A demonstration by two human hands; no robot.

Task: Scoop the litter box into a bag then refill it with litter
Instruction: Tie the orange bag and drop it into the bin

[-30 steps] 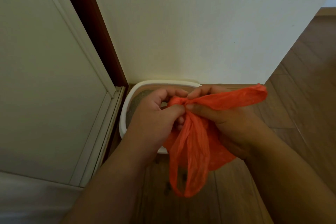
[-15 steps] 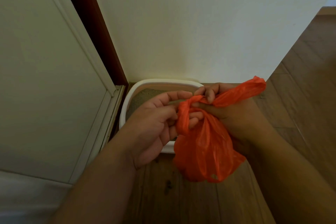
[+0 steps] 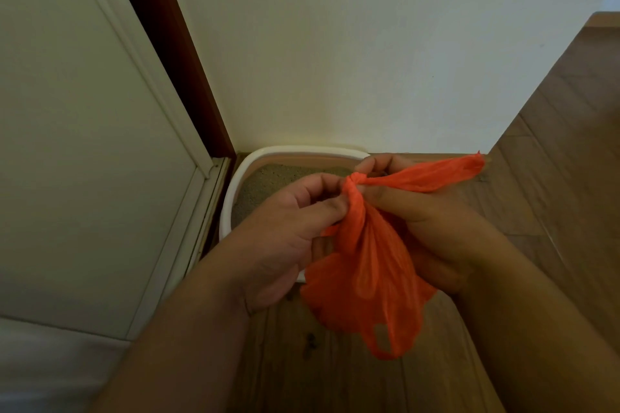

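Note:
An orange plastic bag [image 3: 365, 282] hangs in front of me, its neck twisted into a knot. My left hand [image 3: 288, 235] pinches the bag's neck just below the knot. My right hand [image 3: 429, 221] grips the other side, and one orange handle stretches out to the right over its fingers. Behind the hands a white litter box [image 3: 231, 191] stands on the floor in the corner, with grey litter [image 3: 268, 184] showing in its far left part. The hands and the bag hide most of the box.
A pale door [image 3: 84, 144] with a dark red frame [image 3: 167, 47] stands at the left, close to the box. A white wall [image 3: 369, 43] runs behind the box. Wooden floor [image 3: 563, 144] extends to the right and toward me.
The bag's neck has been drawn into a tighter knot. My left hand went from loose fingers to pinching the neck. The hanging loop has pulled up into the bundle.

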